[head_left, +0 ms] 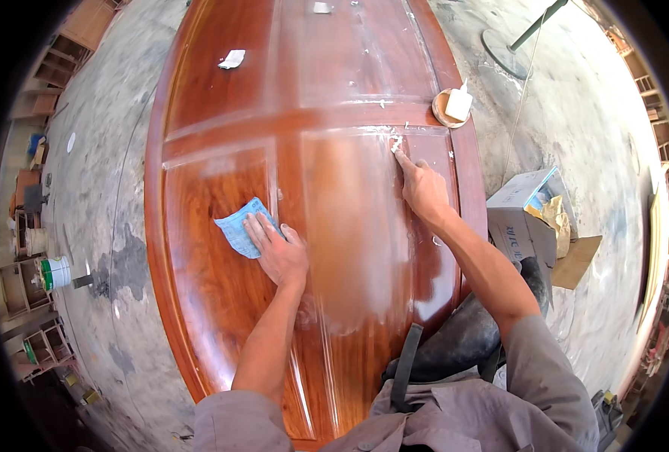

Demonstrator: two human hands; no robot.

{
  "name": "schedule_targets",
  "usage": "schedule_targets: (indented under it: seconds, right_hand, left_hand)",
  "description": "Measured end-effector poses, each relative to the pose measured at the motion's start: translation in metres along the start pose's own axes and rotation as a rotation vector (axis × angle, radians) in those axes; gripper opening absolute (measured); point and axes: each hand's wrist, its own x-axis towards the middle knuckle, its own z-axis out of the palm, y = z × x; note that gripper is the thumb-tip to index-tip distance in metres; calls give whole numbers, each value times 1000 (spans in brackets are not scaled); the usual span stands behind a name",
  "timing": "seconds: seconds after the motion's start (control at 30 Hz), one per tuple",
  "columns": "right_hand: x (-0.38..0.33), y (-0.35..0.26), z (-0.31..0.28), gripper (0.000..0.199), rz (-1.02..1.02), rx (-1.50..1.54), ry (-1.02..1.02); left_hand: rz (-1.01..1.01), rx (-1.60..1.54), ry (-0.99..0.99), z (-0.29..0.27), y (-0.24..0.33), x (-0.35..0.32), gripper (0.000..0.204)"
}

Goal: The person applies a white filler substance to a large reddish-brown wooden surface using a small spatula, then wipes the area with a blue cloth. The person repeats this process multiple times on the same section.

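Note:
A large reddish-brown varnished wooden door (349,218) with recessed panels lies before me, dulled by pale dust in places. On its left panel, my left hand (280,252) presses a blue sheet of sandpaper (238,232), fingers laid over its right part. My right hand (425,188) is at the upper right corner of the right panel, index finger stretched forward and the other fingers curled. Its fingertip meets white crumbs (397,142) by the moulding; whether a small piece is pinched there is hidden.
A round dish (449,109) with a white block-like piece sits on the door's right edge. White scraps (232,59) lie farther up. Right of the door stand an open cardboard box (526,215) and a round-based stand (509,53). A paint bucket (56,273) is at far left.

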Motion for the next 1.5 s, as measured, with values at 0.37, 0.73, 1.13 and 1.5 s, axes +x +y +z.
schedule_targets:
  seconds: [0.37, 0.73, 1.13, 1.5]
  right_hand:
    - [-12, 14, -1, 52, 1, -22, 37]
    - [3, 19, -4, 50, 0, -16, 57]
    - [-1, 13, 1, 50, -23, -12, 23]
    - [-31, 26, -7, 49, -49, 22, -15]
  left_hand:
    - [61, 37, 38, 7, -1, 0, 62]
    - [53, 44, 25, 8, 5, -1, 61]
    - [36, 18, 15, 3, -5, 0, 61]
    - [44, 9, 29, 3, -3, -5, 61]
